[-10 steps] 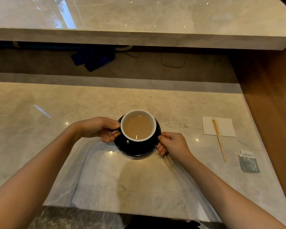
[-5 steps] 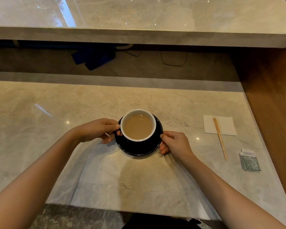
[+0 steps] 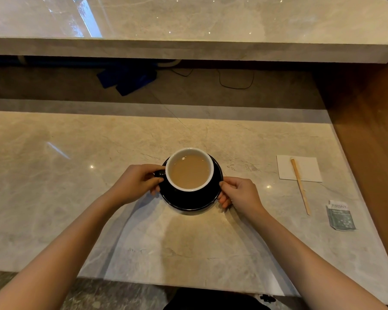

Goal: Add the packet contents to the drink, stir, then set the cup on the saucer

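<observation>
Left hand (image 3: 134, 183) pinches the cup (image 3: 189, 170) handle; right hand (image 3: 239, 193) grips the saucer (image 3: 188, 201) rim, apparently seating the cup.

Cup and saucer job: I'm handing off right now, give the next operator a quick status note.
Left hand: on the cup's handle, at the saucer's left edge.
Right hand: gripping the saucer rim on the right.
Cup: upright on the saucer, full of milky drink.
Stirrer: lying partly on the napkin, right of the saucer.
Packet: torn open, beside the stirrer.
Done: apparently everything, cup set down.
Left: release both hands.
</observation>
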`<control>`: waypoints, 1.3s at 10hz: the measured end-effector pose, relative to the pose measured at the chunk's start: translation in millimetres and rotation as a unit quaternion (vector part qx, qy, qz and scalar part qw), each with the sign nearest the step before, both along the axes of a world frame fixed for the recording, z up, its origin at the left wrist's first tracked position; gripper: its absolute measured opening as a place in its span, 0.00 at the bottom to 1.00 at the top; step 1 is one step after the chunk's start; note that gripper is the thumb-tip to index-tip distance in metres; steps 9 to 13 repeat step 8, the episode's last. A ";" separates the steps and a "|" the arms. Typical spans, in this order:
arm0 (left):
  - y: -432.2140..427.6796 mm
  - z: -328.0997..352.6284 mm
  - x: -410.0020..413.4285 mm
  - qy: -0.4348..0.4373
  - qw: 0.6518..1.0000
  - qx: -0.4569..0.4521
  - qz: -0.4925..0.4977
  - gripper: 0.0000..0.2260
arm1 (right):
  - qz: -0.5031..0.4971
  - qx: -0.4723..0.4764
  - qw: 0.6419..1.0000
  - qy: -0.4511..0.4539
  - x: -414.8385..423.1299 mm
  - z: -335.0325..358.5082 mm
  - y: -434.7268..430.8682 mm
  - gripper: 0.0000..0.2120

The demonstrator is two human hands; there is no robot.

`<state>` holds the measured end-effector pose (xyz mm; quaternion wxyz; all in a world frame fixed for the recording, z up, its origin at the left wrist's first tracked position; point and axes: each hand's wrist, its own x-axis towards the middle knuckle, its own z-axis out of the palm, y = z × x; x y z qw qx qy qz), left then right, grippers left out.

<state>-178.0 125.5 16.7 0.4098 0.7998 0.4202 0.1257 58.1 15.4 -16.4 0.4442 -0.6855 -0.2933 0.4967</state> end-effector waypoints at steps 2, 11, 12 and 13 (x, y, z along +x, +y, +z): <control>5.1 -0.3 -1.2 0.010 1.000 0.005 -0.029 0.17 | -0.005 0.003 1.000 0.008 -1.6 2.3 -0.9 0.10; 2.9 -10.8 -15.7 -0.018 0.996 -0.010 0.084 0.25 | 0.035 0.028 0.983 -0.179 3.8 5.5 -21.7 0.12; 2.9 -10.8 -15.7 -0.018 0.996 -0.010 0.084 0.25 | 0.035 0.028 0.983 -0.179 3.8 5.5 -21.7 0.12; 2.9 -10.8 -15.7 -0.018 0.996 -0.010 0.084 0.25 | 0.035 0.028 0.983 -0.179 3.8 5.5 -21.7 0.12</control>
